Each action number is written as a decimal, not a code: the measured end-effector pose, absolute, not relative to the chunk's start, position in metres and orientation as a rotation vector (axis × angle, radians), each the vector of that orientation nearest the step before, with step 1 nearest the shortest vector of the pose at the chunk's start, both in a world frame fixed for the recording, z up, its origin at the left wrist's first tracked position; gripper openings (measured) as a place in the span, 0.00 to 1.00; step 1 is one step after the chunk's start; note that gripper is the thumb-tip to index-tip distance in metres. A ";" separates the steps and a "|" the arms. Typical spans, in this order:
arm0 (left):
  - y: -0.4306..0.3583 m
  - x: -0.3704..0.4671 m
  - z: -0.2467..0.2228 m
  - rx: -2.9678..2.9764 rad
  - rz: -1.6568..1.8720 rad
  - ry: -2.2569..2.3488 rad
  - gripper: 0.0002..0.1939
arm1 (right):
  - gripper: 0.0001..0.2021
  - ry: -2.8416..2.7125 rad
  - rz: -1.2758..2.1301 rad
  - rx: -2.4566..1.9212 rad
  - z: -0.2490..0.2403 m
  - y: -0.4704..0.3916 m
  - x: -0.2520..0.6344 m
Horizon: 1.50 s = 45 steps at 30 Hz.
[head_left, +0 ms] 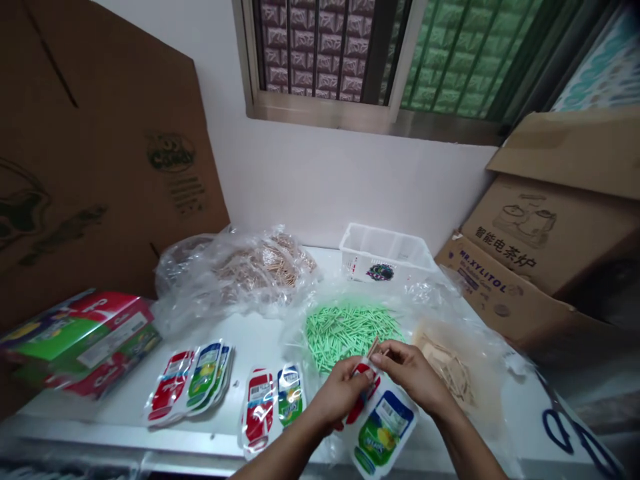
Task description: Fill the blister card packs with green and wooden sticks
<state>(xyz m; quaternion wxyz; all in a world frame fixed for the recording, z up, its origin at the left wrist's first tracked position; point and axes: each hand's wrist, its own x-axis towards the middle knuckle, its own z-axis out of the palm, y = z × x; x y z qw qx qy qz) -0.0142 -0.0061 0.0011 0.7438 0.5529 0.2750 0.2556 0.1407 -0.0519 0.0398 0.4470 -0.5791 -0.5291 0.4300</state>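
My left hand [336, 395] grips a twin packet [384, 433] with a red bottle shape on one half and a blue-and-green one on the other. Close beside its top edge, the fingers of my right hand [410, 370] are pinched around thin brown sticks [373, 347]; how many is hidden. Just beyond both hands, a pile of light green sticks [345, 333] lies on clear plastic. Flat brown pieces [447, 370] sit in a clear bag to the right. Another twin packet [260, 407] lies left of my left forearm, and a small stack of packets [203, 377] farther left.
A bag of brown sticks [260, 263] and a white plastic basket [357, 257] stand toward the wall. Cardboard boxes [520, 227] flank the right side, a large carton [115, 147] the left. A colourful display box [105, 340] and blue-handled scissors [557, 430] rest near the table's sides.
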 end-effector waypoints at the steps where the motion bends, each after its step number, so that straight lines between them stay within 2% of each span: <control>1: -0.008 -0.014 0.002 1.204 0.559 0.602 0.16 | 0.14 -1.340 1.047 -1.451 0.039 -0.052 0.140; 5: -0.014 -0.014 0.008 1.199 0.609 0.596 0.18 | 0.13 -1.430 0.983 -1.495 0.041 -0.049 0.140; 12: -0.027 -0.006 0.007 0.946 0.766 0.655 0.20 | 0.14 -1.264 1.174 -1.347 0.035 -0.044 0.147; 18: -0.031 -0.001 0.008 0.818 0.866 0.698 0.19 | 0.14 -1.386 1.085 -1.414 0.038 -0.049 0.152; 22: -0.034 0.000 0.009 0.862 0.847 0.670 0.18 | 0.13 -1.423 1.066 -1.459 0.039 -0.050 0.149; 28: -0.037 -0.007 0.009 0.825 0.840 0.641 0.18 | 0.16 -1.382 1.209 -1.309 0.043 -0.044 0.139; 39: -0.028 -0.032 0.020 0.776 0.866 0.602 0.17 | 0.12 -1.488 0.976 -1.414 0.053 -0.045 0.118; 45: -0.025 -0.038 0.018 0.800 0.854 0.551 0.18 | 0.15 -1.478 1.060 -1.344 0.052 -0.038 0.105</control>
